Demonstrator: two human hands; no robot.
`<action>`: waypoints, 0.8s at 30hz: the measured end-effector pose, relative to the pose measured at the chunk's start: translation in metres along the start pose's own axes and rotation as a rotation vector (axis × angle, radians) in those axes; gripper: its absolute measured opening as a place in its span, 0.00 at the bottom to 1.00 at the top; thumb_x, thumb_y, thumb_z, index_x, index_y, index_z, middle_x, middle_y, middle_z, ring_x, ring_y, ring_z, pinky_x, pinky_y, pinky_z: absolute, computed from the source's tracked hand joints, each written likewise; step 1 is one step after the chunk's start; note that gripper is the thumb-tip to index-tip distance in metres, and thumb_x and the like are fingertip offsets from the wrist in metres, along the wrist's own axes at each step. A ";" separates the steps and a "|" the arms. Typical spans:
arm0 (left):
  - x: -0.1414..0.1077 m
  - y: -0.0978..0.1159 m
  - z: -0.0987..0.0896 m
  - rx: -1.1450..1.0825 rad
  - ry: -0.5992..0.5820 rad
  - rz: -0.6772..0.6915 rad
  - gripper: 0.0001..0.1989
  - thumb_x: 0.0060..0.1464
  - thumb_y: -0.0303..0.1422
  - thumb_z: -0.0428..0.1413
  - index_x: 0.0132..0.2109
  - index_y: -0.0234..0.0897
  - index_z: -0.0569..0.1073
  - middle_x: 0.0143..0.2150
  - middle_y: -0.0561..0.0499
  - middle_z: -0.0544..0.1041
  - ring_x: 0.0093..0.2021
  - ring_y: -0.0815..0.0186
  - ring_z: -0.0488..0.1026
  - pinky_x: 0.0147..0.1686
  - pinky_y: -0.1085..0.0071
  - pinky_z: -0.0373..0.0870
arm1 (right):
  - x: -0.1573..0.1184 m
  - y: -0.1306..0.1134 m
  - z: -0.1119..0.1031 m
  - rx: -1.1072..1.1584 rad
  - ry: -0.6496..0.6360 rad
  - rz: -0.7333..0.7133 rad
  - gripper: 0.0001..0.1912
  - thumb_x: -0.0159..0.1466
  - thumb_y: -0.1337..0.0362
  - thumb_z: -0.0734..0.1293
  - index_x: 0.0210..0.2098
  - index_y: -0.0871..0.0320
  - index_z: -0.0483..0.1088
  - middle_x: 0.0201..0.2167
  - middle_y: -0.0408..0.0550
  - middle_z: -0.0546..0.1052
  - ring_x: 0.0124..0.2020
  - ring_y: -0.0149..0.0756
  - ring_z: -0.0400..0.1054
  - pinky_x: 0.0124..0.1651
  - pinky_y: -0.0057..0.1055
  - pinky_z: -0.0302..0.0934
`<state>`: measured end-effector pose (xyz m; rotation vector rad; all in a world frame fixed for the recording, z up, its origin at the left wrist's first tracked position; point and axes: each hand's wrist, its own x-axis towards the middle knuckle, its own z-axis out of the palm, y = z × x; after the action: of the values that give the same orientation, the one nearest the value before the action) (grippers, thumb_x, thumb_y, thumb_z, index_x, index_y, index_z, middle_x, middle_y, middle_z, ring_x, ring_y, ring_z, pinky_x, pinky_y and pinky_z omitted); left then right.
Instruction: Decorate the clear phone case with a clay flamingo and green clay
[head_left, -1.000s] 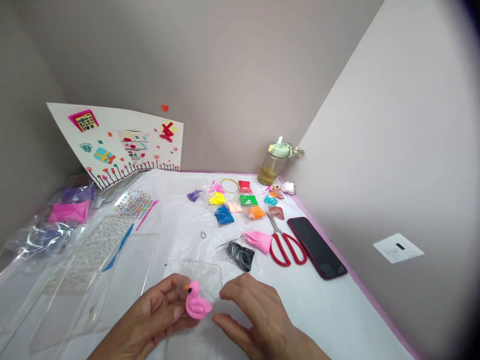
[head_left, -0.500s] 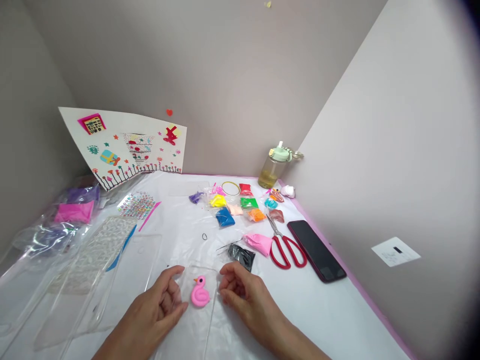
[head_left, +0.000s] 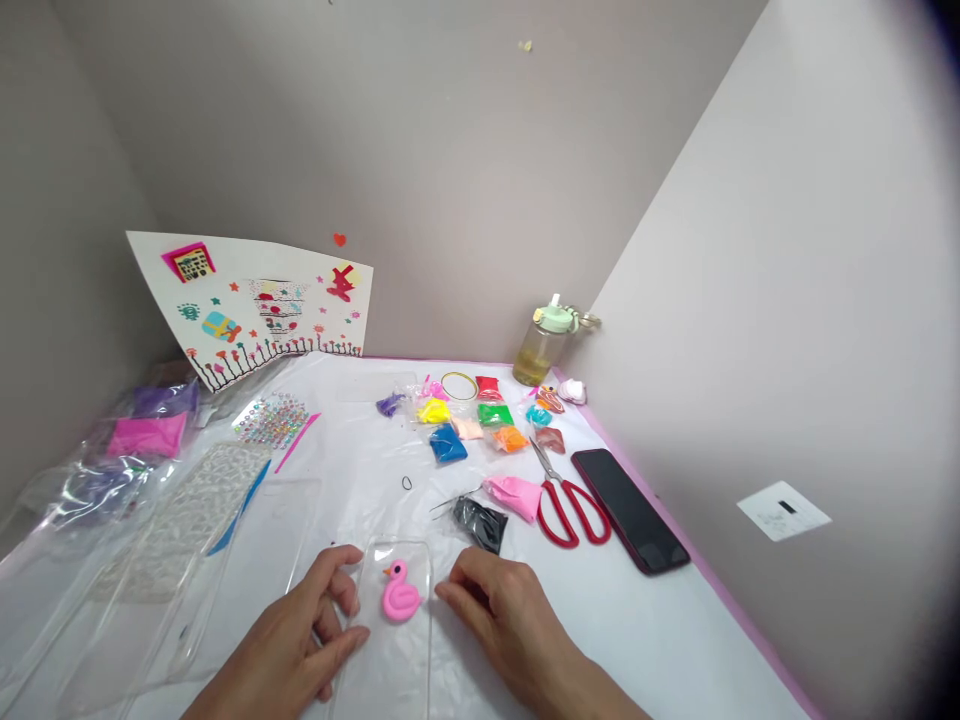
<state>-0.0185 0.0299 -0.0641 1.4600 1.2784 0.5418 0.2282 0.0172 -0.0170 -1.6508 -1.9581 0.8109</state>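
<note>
A clear phone case [head_left: 382, 665] lies flat on the table in front of me. On its upper part sits a pink clay flamingo [head_left: 401, 600] with an orange beak and a black eye. My left hand [head_left: 319, 620] is at the case's left edge, thumb and fingers apart and loosely curved, with nothing held. Just right of the case, close to the flamingo's tail, is my right hand [head_left: 502, 620]. Its thumb and forefinger come together in a pinch, and anything between them is hidden.
Beyond the hands lie a black clay packet [head_left: 480, 522], a pink clay packet [head_left: 514, 497], red-handled scissors [head_left: 574, 510] and a phone [head_left: 630, 510]. Several coloured clay packets and a bottle [head_left: 536, 350] stand farther back. Clear cases [head_left: 255, 560] and a gem sheet [head_left: 274, 420] are left.
My right hand's fingers have drawn together and moved slightly off the case's right edge. My left hand stays by the left edge. The view has tilted up a little.
</note>
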 end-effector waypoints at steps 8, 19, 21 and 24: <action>-0.011 0.019 -0.003 0.281 0.204 0.061 0.14 0.59 0.47 0.52 0.45 0.45 0.62 0.32 0.59 0.67 0.27 0.67 0.67 0.31 0.70 0.65 | 0.013 0.012 -0.031 0.041 0.237 0.027 0.15 0.69 0.57 0.59 0.28 0.56 0.66 0.25 0.45 0.72 0.26 0.34 0.64 0.30 0.29 0.56; -0.021 0.032 0.006 0.157 0.115 0.163 0.13 0.64 0.47 0.48 0.40 0.45 0.68 0.27 0.59 0.64 0.28 0.66 0.65 0.30 0.74 0.62 | 0.074 0.022 -0.092 -0.259 0.271 -0.017 0.11 0.67 0.66 0.63 0.47 0.56 0.72 0.46 0.51 0.76 0.47 0.42 0.70 0.49 0.38 0.64; -0.020 0.031 0.006 0.144 0.135 0.168 0.13 0.64 0.47 0.47 0.41 0.45 0.68 0.28 0.59 0.64 0.29 0.67 0.65 0.30 0.74 0.63 | 0.090 0.031 -0.094 -0.370 0.261 -0.036 0.16 0.66 0.68 0.65 0.54 0.56 0.69 0.55 0.53 0.72 0.56 0.46 0.66 0.55 0.44 0.62; -0.018 0.030 0.005 0.129 0.190 0.188 0.13 0.65 0.48 0.47 0.43 0.45 0.67 0.29 0.58 0.64 0.30 0.67 0.66 0.31 0.74 0.65 | 0.107 0.042 -0.092 -0.497 0.219 -0.037 0.18 0.68 0.64 0.67 0.57 0.57 0.67 0.57 0.53 0.71 0.56 0.47 0.66 0.56 0.49 0.64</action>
<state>-0.0072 0.0161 -0.0333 1.6790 1.3512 0.7497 0.3011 0.1406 0.0173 -1.8677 -2.1304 0.1153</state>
